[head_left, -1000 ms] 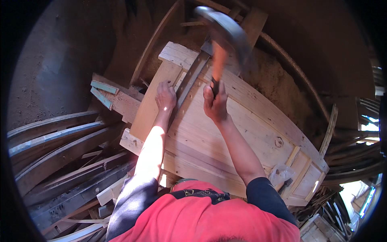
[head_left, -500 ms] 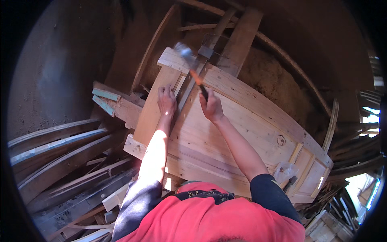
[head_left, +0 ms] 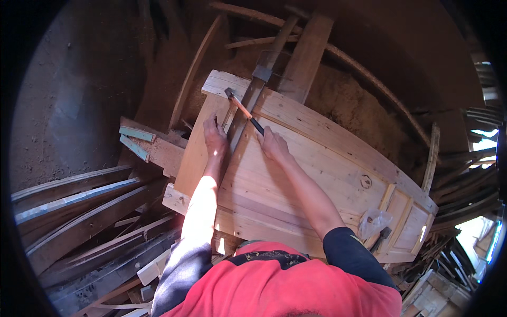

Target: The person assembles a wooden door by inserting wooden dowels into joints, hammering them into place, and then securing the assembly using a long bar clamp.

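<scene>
Right hand (head_left: 272, 143) clenched hammer (head_left: 243, 109) by black grip (head_left: 256, 126), likely for leverage; left hand's (head_left: 215, 140) fingers seemingly pinched slim dark piece (head_left: 215, 120) at panelled wooden door's (head_left: 311, 171) left end.

Just left of centre, a dark sliver (head_left: 216, 120) at the left hand's (head_left: 215, 141) fingertips, too tiny to name! The right hand (head_left: 274, 145) covers the grip end of the hammer (head_left: 244, 109). Lower centre, the red shirt (head_left: 285, 280) blocks the wooden door's (head_left: 327, 177) near edge; far left, boards (head_left: 84, 224) vanish into black rim.
</scene>
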Motion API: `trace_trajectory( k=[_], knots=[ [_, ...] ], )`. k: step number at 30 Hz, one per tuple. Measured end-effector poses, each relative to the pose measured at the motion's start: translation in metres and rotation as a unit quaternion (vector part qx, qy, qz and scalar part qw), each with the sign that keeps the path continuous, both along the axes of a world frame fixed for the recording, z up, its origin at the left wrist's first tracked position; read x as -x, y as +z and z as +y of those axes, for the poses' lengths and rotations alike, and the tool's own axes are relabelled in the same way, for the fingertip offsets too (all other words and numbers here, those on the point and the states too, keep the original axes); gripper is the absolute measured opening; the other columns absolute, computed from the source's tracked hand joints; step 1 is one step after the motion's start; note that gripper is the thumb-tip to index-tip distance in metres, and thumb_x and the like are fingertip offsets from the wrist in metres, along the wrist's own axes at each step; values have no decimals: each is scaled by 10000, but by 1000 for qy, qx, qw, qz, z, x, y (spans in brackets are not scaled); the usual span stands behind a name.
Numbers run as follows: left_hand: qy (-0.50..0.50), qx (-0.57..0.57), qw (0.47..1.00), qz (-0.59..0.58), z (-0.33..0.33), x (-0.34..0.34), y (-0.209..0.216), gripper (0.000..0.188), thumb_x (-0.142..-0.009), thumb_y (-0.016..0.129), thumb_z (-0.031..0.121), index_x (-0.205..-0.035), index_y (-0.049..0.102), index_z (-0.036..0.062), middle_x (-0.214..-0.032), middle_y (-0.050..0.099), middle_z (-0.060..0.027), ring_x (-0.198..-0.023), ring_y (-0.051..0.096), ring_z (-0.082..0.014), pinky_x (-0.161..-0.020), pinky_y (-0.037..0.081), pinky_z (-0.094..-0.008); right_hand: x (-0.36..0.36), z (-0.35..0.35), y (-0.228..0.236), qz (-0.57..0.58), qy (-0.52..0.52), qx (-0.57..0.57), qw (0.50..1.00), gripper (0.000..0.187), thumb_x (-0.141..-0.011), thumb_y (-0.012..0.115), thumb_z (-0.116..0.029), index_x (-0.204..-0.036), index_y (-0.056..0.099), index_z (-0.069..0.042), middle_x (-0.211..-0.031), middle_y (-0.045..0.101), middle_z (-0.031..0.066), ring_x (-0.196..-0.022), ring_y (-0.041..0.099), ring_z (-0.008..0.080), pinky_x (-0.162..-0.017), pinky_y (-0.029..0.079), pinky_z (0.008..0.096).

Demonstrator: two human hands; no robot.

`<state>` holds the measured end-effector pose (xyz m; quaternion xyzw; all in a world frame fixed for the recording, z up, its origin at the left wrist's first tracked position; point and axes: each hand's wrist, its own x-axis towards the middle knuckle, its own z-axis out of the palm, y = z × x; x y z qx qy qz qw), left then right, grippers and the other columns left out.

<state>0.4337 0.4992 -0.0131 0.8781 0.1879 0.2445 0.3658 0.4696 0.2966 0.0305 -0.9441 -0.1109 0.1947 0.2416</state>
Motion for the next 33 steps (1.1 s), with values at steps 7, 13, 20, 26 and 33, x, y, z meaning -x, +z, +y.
trace_trajectory(
  k=[7, 13, 20, 26, 33],
  knots=[
    [57, 182, 982, -14, 24, -1, -21, 250, -923, 543, -19, -1161, 620, -25, -1187, 552, -162, -919, 662, -230, -880, 529, -306, 25, -25, 44, 0, -113, -180, 977, 437, -1016, 472, -413, -943, 552, 10, -706, 607, 269, -769, 636, 474, -673, 464, 539],
    [-9, 153, 986, -59, 60, -57, -28, 257, -932, 648, 117, -1150, 677, -17, -1210, 610, -161, -1037, 652, -196, -882, 528, -290, 43, -61, 43, 22, -154, -209, 965, 435, -1010, 506, -420, -934, 572, 3, -664, 555, 214, -638, 593, 384, -615, 457, 438],
    [35, 242, 969, -42, 74, -104, -38, 258, -885, 735, 160, -1081, 713, -6, -911, 732, -115, -848, 702, -180, -784, 543, -308, 74, -72, 32, 66, -155, -204, 964, 459, -1005, 516, -439, -952, 584, 11, -689, 560, 212, -640, 585, 366, -620, 459, 427],
    [30, 205, 978, -19, 60, -109, -24, 261, -879, 737, 144, -1092, 710, -4, -948, 748, -122, -861, 711, -167, -779, 544, -302, 73, -75, 29, 41, -113, -210, 970, 424, -1008, 520, -411, -973, 591, 5, -697, 567, 217, -673, 606, 400, -626, 463, 439],
    [11, 81, 997, 4, 65, -108, -21, 231, -889, 728, 217, -1064, 728, 66, -982, 741, -141, -873, 730, -241, -772, 550, -354, 63, -57, 42, 57, -105, -222, 968, 390, -1003, 538, -381, -1007, 604, 4, -742, 590, 217, -720, 616, 413, -659, 471, 442]
  ],
)
